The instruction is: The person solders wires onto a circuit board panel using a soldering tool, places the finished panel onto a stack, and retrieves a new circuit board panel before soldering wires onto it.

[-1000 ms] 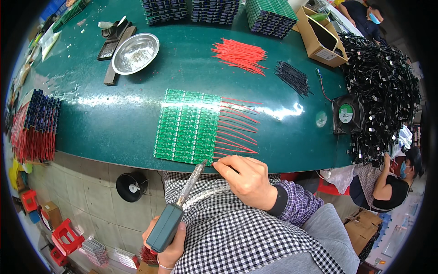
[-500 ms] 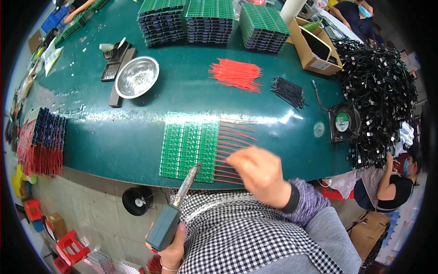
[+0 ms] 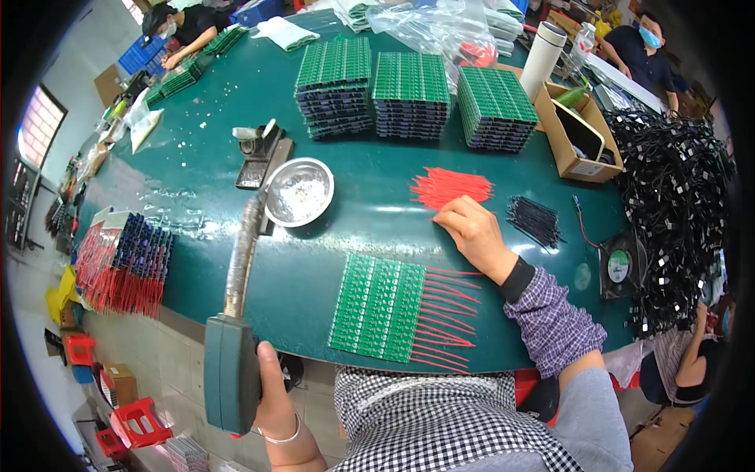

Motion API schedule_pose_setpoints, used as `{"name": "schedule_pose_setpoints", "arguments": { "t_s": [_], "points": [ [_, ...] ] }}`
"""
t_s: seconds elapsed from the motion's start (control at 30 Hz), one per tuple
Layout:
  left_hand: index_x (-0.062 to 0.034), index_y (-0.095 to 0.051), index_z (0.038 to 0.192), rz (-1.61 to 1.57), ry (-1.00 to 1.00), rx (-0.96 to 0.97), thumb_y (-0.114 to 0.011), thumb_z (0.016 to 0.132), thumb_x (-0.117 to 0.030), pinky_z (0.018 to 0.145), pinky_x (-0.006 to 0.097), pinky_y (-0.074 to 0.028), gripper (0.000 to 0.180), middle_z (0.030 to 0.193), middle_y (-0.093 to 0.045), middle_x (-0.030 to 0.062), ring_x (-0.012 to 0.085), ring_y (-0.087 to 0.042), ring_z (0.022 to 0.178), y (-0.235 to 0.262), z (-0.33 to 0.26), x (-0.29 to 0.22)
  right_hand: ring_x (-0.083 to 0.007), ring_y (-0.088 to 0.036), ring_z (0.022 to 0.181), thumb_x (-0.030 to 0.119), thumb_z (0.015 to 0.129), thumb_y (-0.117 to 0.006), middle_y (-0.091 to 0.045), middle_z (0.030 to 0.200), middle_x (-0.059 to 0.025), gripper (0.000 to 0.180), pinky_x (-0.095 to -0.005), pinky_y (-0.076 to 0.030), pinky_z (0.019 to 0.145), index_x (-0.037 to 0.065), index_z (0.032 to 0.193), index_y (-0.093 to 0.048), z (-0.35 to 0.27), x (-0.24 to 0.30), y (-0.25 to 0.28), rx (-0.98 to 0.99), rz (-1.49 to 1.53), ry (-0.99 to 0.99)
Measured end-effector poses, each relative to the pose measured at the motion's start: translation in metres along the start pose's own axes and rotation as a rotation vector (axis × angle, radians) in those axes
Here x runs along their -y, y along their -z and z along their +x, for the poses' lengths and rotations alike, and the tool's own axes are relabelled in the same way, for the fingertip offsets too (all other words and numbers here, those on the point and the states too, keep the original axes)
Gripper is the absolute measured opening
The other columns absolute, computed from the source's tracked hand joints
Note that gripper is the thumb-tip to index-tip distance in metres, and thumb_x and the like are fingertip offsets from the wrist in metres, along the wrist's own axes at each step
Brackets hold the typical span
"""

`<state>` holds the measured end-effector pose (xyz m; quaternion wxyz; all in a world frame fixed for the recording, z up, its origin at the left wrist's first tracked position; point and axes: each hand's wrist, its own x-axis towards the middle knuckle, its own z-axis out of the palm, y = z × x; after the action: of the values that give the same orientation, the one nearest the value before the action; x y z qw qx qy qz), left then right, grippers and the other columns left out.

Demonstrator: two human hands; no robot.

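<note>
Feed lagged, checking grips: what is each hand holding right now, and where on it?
The left hand grips a soldering iron by its teal handle, tip raised. The right hand holds nothing visible; its fingertips reach the pile of red wires.

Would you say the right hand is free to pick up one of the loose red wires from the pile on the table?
Probably yes. The right hand is empty, with its fingertips at the near edge of the red wire pile, and nothing lies between them.
</note>
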<state>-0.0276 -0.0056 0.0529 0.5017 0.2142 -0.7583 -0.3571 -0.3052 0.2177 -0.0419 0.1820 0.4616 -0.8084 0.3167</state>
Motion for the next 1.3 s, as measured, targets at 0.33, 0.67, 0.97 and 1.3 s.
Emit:
{"name": "schedule_pose_setpoints", "arguments": {
  "t_s": [0.33, 0.67, 0.97, 1.3],
  "points": [
    [0.0026, -0.069, 0.097, -0.034, 0.251, 0.087, -0.080, 0.082, -0.002, 0.071, 0.029, -0.051, 0.019, 0.086, -0.071, 0.0044, 0.0107, -0.062, 0.076, -0.058, 0.030, 0.051, -0.0267, -0.064, 0.082, -0.003, 0.075, -0.074, -0.066, 0.090, -0.0068, 0.019, -0.0373, -0.053, 0.070, 0.004, 0.092, -0.070, 0.001, 0.009, 0.029, -0.159, -0.048, -0.027],
    [0.0036, -0.035, 0.124, -0.053, 0.658, -0.023, -0.091, 0.075, -0.006, 0.084, 0.032, -0.055, 0.075, 0.108, -0.065, 0.0173, 0.0184, -0.065, 0.091, -0.033, -0.028, 0.061, -0.0338, -0.065, 0.101, -0.003, 0.083, -0.070, -0.070, 0.105, -0.0138, 0.019, -0.0419, -0.054, 0.087, 0.001, 0.102, -0.071, -0.064, -0.046, 0.103, -0.160, -0.335, -0.260],
    [0.0083, -0.063, 0.109, -0.150, 0.495, 0.097, -0.073, 0.082, 0.005, 0.048, 0.024, -0.038, 0.028, 0.093, -0.067, 0.0123, 0.0105, -0.050, 0.057, -0.026, -0.032, 0.027, -0.0303, -0.065, 0.105, 0.005, 0.088, -0.068, -0.071, 0.111, -0.0096, 0.020, -0.0397, -0.054, 0.089, 0.004, 0.108, -0.071, -0.073, -0.068, 0.099, -0.121, -0.258, -0.427],
    [0.0064, -0.072, 0.090, -0.034, 0.556, 0.098, -0.082, 0.081, -0.003, 0.051, 0.027, -0.044, 0.017, 0.069, -0.064, 0.0065, 0.0132, -0.054, 0.055, -0.026, -0.037, -0.003, -0.0288, -0.064, 0.092, 0.005, 0.083, -0.074, -0.069, 0.092, -0.0069, 0.014, -0.0412, -0.053, 0.080, 0.005, 0.097, -0.074, -0.066, -0.068, 0.100, -0.044, -0.267, -0.434]
  ]
}}
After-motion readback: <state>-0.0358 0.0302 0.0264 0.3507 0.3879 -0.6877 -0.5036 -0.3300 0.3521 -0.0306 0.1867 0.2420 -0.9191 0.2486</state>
